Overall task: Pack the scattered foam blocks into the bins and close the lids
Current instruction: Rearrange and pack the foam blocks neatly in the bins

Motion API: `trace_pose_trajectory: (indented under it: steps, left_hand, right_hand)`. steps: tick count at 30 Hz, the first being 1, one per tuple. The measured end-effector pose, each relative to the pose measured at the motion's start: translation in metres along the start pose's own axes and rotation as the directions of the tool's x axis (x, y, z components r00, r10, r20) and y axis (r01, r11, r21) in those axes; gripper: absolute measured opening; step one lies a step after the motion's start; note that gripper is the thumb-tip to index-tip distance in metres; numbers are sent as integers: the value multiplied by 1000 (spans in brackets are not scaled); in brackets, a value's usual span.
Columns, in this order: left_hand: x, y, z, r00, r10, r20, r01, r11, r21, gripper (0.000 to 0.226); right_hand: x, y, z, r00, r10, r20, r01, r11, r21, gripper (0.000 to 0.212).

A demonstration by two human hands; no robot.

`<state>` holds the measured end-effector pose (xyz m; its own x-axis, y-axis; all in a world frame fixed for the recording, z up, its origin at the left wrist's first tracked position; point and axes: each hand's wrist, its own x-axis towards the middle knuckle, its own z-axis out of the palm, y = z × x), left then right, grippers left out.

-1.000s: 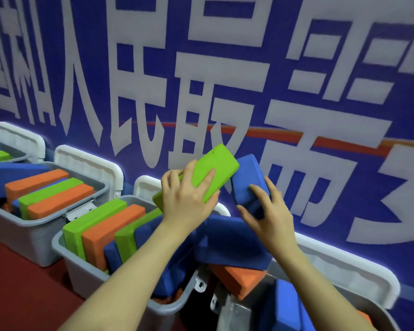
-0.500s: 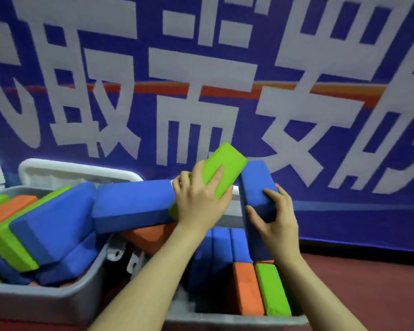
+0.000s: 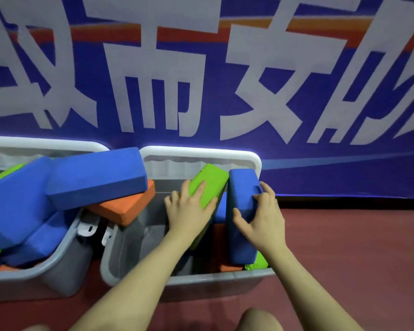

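My left hand (image 3: 189, 211) grips a green foam block (image 3: 207, 182), tilted over the grey bin (image 3: 134, 247) in front of me. My right hand (image 3: 261, 218) grips a blue foam block (image 3: 242, 211) standing on end at the bin's right side. Inside the bin lie an orange block (image 3: 225, 266) and a green block (image 3: 256, 263). Its white lid (image 3: 201, 155) stands open against the wall. The left half of the bin's floor is bare.
A second grey bin (image 3: 46, 271) on the left overflows with blue blocks (image 3: 96, 177) and an orange block (image 3: 124, 206) that hangs over the gap. A blue banner wall (image 3: 225, 80) stands close behind. Red floor (image 3: 344, 247) spreads to the right.
Both hands have lowered their blocks toward the right bin. The blue block has sunk in at the bin's right side. The view has tipped downward.
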<state>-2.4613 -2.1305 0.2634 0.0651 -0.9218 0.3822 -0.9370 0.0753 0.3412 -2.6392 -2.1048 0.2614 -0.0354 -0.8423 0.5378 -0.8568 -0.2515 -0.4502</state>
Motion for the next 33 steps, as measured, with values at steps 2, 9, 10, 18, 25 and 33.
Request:
trace_pose_trajectory:
  steps: [2, 9, 10, 18, 25, 33]
  left_hand:
    - [-2, 0, -2, 997, 1, 78, -6, 997, 73, 65]
    - [3, -18, -18, 927, 227, 299, -300, 927, 224, 76]
    - [4, -20, -19, 911, 240, 336, -321, 923, 212, 76]
    - [0, -27, -31, 913, 192, 361, -248, 962, 116, 67]
    - [-20, -56, -61, 985, 57, 160, -78, 988, 131, 63]
    - [-52, -71, -42, 992, -110, 54, 106, 991, 77, 57]
  right_hand:
    - [2, 0, -2, 999, -12, 46, 14, 999, -42, 57]
    - [1, -9, -9, 989, -11, 151, 45, 973, -227, 72]
    - [1, -11, -9, 983, -6, 184, 56, 962, -266, 73]
    - [-4, -19, -15, 936, -8, 353, 45, 994, -97, 76]
    - [-3, -51, -8, 967, -131, 219, 123, 991, 51, 72]
    - [-16, -61, 21, 911, -94, 401, 75, 995, 63, 69]
